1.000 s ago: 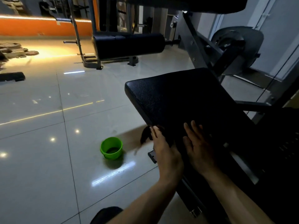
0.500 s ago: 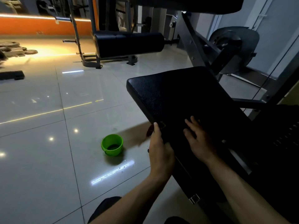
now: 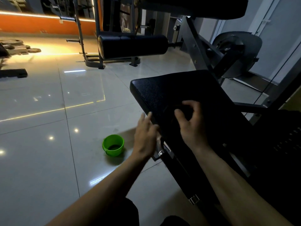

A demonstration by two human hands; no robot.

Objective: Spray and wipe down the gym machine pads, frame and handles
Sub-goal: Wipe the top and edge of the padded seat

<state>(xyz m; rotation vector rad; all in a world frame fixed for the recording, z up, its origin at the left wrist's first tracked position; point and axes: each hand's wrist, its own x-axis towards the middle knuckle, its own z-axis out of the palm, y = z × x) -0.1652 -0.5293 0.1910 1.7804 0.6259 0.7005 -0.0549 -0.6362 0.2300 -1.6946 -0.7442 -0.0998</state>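
Observation:
A black padded seat of the gym machine slopes up in the middle of the head view. My right hand lies on the pad's near part, its fingers curled round a dark cloth that is hard to tell from the black pad. My left hand is at the pad's left edge with fingers fairly straight, blurred, holding nothing I can see. Behind the pad rise the grey steel frame and a black roller pad.
A small green bucket stands on the glossy tiled floor left of the seat. Another rack and weight plates sit further back on the left. A weight disc housing is at the right, near a pale wall.
My right hand has moved up the pad and bunched the dark cloth in its fingers. My left hand has slid off the cloth to the pad's left edge.

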